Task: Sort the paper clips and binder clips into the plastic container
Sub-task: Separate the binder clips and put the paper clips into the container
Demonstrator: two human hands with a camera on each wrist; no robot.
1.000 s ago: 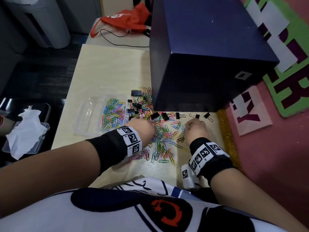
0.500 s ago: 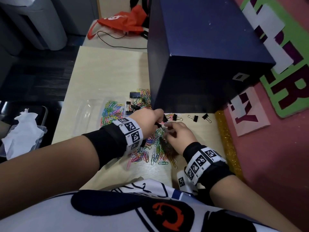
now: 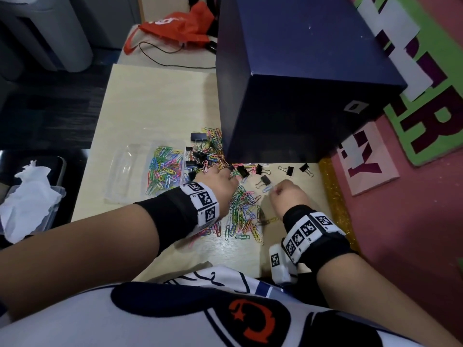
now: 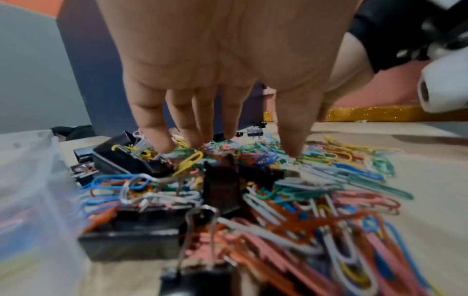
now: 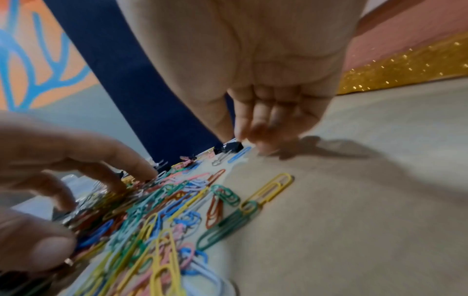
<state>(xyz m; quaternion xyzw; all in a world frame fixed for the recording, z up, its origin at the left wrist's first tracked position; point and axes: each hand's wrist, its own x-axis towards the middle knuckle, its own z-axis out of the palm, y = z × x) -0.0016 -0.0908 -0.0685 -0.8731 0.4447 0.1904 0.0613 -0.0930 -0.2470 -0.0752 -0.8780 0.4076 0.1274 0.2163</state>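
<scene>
My right hand (image 3: 285,196) has pulled back from the middle of the pile, where it met my left hand (image 3: 218,182) half a second ago, and now sits alone on the bare desk (image 3: 155,101). Its fingers (image 5: 263,138) are curled in and pinching; I cannot tell what they hold, if anything. My left fingers (image 4: 162,140) are spread straight, tips pressing down onto the loose paper clips (image 3: 244,214), gripping nothing. The plastic container (image 3: 140,171) lies just left of the pile, one compartment already holding coloured clips. Several binder clips (image 3: 264,180) remain scattered by the dark blue box (image 3: 300,96). I should rake a small bunch together, not chase single clips.
</scene>
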